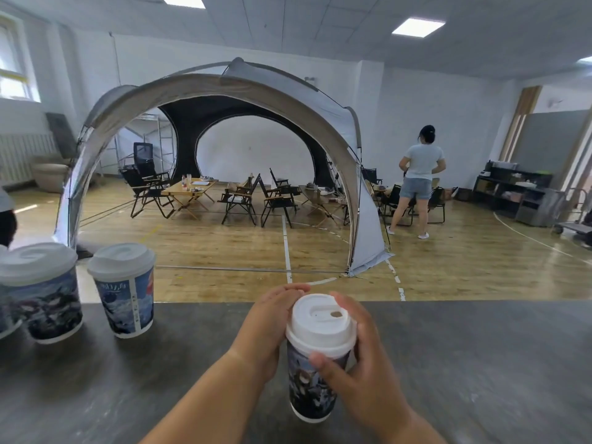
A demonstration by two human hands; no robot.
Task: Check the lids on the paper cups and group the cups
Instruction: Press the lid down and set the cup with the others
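A paper cup with a dark printed sleeve and a white lid stands on the dark table in front of me. My left hand wraps the cup's left and far side just under the lid. My right hand grips the right side, its thumb across the front below the lid rim. Two more lidded cups stand at the table's left: one nearer the middle, one at the frame's edge, close beside each other.
Beyond the table's far edge lies a wooden floor with a large arched tent, folding chairs and low tables under it. A person stands at the right with their back turned. Dark shelving lines the right wall.
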